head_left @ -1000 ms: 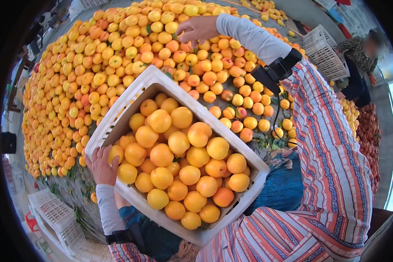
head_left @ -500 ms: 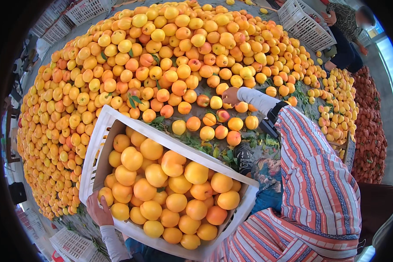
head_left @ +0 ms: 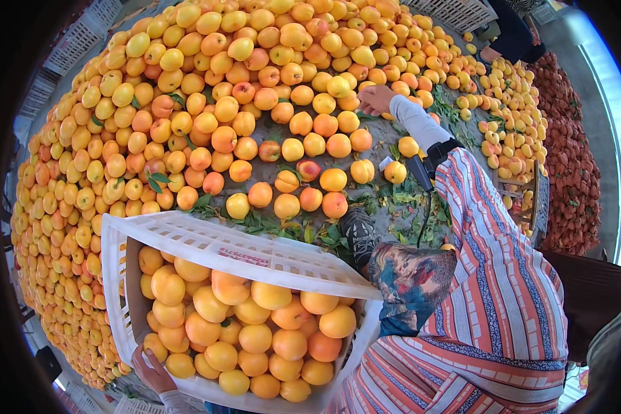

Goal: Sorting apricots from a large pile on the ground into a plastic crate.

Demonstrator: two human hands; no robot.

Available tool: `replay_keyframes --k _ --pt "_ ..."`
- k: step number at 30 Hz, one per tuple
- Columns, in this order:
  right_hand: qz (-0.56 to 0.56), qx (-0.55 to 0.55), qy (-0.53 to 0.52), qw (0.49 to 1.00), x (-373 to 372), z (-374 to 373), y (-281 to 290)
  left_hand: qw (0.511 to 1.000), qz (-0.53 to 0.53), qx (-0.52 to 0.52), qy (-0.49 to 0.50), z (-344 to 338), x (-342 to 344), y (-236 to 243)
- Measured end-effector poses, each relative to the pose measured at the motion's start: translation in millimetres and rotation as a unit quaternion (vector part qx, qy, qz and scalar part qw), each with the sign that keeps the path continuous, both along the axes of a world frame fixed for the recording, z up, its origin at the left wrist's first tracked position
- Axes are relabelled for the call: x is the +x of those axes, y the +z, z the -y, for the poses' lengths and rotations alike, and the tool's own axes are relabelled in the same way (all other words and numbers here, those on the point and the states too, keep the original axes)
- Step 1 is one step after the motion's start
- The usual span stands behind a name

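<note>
My left hand (head_left: 152, 372) grips the lower left side of a white slotted crate (head_left: 115, 290) full of large yellow-orange, peach-like fruit (head_left: 221, 355); the crate tilts in front of me. My right arm stretches forward, and my right hand (head_left: 375, 99) hovers at the loose fruit pile (head_left: 225, 141) with fingers loosely bent and apart, apparently holding nothing. A dark wrist device with a cable (head_left: 421, 172) is on that arm. My patterned trouser leg (head_left: 410, 283) and dark shoe (head_left: 357, 234) show beside the crate.
More crates (head_left: 67, 50) stand beyond the pile at upper left, another (head_left: 455, 14) at the top right. A person in dark trousers (head_left: 514, 38) is at upper right. A heap of reddish-brown material (head_left: 560, 172) lies along the right. Leaves (head_left: 400, 210) litter the grey ground.
The crate and my left hand sit lower in the picture. My right hand first dropped down toward nearby fruit, then reached farther forward. More ground and my leg now show.
</note>
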State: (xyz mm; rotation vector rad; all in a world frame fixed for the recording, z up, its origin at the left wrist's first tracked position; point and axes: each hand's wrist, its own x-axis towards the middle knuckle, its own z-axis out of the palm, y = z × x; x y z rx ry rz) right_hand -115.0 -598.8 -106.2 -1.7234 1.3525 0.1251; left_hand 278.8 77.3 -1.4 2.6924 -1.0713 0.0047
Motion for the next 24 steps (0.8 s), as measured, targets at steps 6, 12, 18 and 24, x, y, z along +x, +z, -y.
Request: replay_keyframes --k 6,12,18,24 --pt "-0.003 -0.033 -0.009 0.999 -12.7 -22.2 -51.0 0.999 -0.031 0.002 0.016 -2.6 0.0 0.3" --pt "0.002 -0.218 -0.030 0.975 7.9 -0.3 -70.2 0.998 -0.058 0.001 0.035 9.9 -8.9 6.0" --pt "0.177 -0.288 -0.107 0.935 32.3 2.3 -82.2 1.000 -0.005 -0.024 0.011 20.2 -14.3 10.5" --pt "-0.095 -0.246 0.006 0.965 60.0 -19.6 -79.4 0.998 0.043 0.040 0.005 20.2 -11.8 13.1"
